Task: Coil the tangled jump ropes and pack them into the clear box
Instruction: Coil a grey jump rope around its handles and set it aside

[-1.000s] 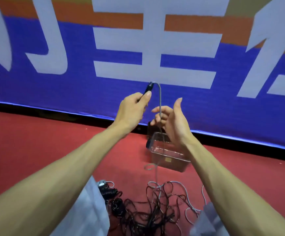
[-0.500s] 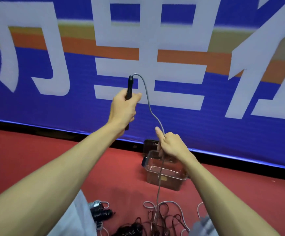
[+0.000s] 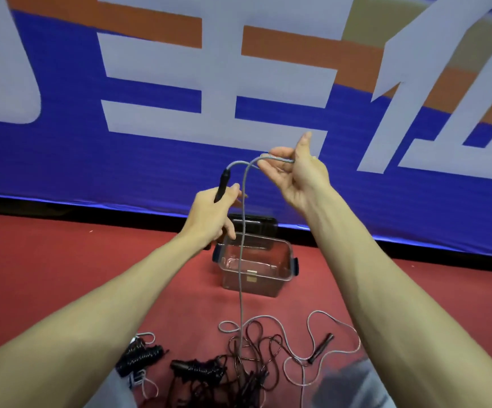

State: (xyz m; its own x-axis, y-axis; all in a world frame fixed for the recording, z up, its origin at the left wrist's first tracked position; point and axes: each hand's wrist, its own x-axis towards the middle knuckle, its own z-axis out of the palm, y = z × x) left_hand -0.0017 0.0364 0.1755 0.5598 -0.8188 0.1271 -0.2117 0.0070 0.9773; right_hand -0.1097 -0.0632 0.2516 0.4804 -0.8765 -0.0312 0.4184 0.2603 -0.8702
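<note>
A black jump-rope handle [image 3: 220, 186] is gripped in the closed left hand [image 3: 211, 214], its upper end standing out above the thumb and tilted slightly to the right. From the top of that handle a grey rope [image 3: 240, 260] arches up and to the right, where it is pinched between the fingers of the right hand [image 3: 297, 175], which is closed on the cord with the thumb raised. From that pinch the rope is bent back to the left and falls in a near-straight line just right of the left hand. Below and behind both hands, the clear box [image 3: 280, 282] stands open on the red floor [image 3: 47, 266], and the hanging rope is seen passing in front of its left part; a dark lid-like piece [image 3: 258, 223] lies just behind the box. Further below, the grey rope ends among a tangle of dark ropes [image 3: 247, 366] on the floor, with loose grey loops spread to the right around a second black handle [image 3: 321, 348]. To the left of the tangle, two bundles of black coiled cord [image 3: 142, 354] lie. A blue banner [image 3: 62, 160] with large white characters is seen behind everything.
</note>
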